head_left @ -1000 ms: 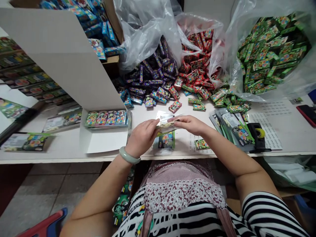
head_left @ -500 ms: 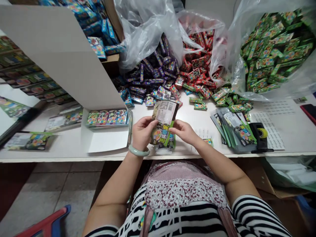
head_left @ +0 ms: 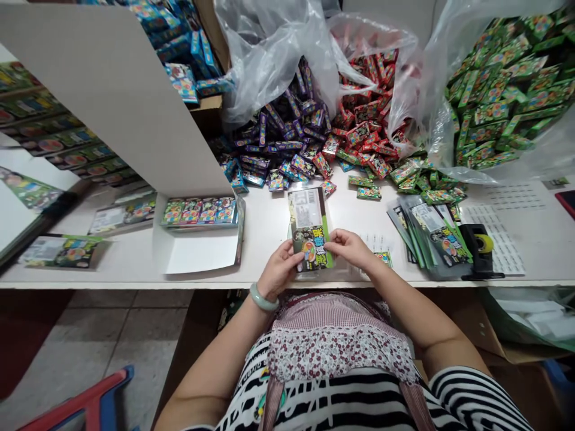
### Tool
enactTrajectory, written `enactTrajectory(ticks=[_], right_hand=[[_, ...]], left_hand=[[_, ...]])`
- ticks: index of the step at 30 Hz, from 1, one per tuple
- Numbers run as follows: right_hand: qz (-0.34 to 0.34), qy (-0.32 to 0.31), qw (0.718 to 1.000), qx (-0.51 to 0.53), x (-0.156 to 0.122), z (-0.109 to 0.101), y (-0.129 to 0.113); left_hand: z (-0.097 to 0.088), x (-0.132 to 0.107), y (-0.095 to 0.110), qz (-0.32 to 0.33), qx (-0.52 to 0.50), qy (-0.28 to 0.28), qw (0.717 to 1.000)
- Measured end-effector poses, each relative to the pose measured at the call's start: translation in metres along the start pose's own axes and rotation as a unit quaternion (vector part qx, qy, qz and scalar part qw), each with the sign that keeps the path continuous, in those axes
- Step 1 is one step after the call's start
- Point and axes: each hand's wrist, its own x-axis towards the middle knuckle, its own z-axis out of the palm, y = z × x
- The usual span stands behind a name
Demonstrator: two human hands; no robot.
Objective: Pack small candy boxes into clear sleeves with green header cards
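Note:
A flat printed candy pouch [head_left: 309, 232], black and green with a barcode panel at its top, is held just above the white table in front of me. My left hand [head_left: 284, 266] pinches its lower left side between thumb and fingers. At the right edge my right hand [head_left: 349, 246] is closed on the same pouch, thumb and fingertips together. Clear plastic shows around the pouch's lower end. Left of my hands, an open white display box [head_left: 204, 256] contains a row of small colourful candy boxes [head_left: 199, 211].
Purple candy boxes [head_left: 287, 145], red ones [head_left: 371, 112] and green ones [head_left: 503, 102] spill from plastic bags at the back. A stack of printed pouches [head_left: 438, 233] lies beside a black tape dispenser [head_left: 480, 251] on the right. More pouches [head_left: 63, 251] lie far left.
Both hands have moved a little right and toward the table's front edge. The pouch, tilted before, now lies straighter and shows more of its printed face.

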Motion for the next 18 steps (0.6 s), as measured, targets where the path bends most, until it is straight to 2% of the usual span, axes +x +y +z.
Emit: enactTrajectory(ticks=[2,5,7,9,12,15,18], right_hand=[[0.028,-0.019,0.999,0.013,-0.009,0.0,0.008],[0.056,-0.064,0.996,-0.003,-0.024,-0.001,0.016],[0.042,-0.08,0.996,-0.015,-0.031,-0.004,0.015],[-0.008,-0.053,0.999,-0.007,-0.034,-0.009,0.008],[-0.083,0.035,0.996,0.006,-0.03,-0.014,-0.008],[-0.096,0.071,0.993,0.005,-0.026,-0.011,-0.015],[-0.107,0.072,0.992,0.01,-0.027,-0.003,-0.012]], left_hand=[[0.0,0.007,0.005,0.008,-0.005,-0.001,1.0],[0.002,0.021,0.012,0.081,0.003,0.053,0.995],[0.005,0.025,0.011,0.125,0.025,0.067,0.99],[0.011,0.022,0.005,0.16,0.058,0.061,0.984],[0.015,0.01,-0.003,0.173,0.083,0.023,0.981],[0.01,0.0,-0.002,0.155,0.076,-0.029,0.985],[0.0,-0.005,0.004,0.149,0.093,-0.061,0.983]])
